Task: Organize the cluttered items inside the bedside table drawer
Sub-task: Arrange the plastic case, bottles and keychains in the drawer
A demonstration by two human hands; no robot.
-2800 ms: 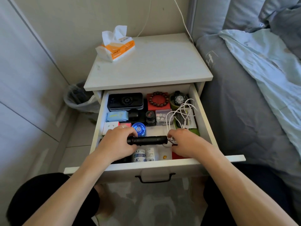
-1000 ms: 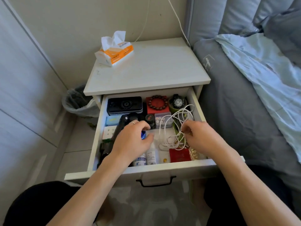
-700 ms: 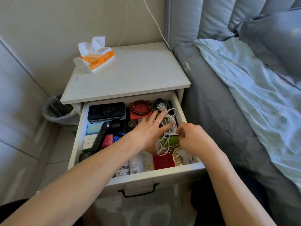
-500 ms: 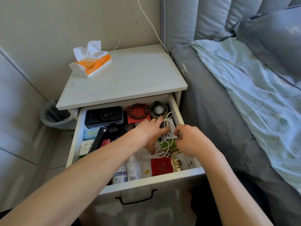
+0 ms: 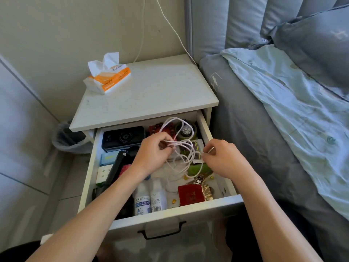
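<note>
Since half a second ago, both hands have lifted the white cable (image 5: 181, 148) above the drawer (image 5: 222, 197). Left hand (image 5: 153, 150) grips its loops; right hand (image 5: 221, 157) pinches one end. Flashlight (image 5: 115, 167), left of them, looks placed; bottles (image 5: 149, 197) below remain unsorted.

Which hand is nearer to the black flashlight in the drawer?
The left hand. It holds the white cable just right of the flashlight. The right hand is farther right, beyond the cable.
</note>
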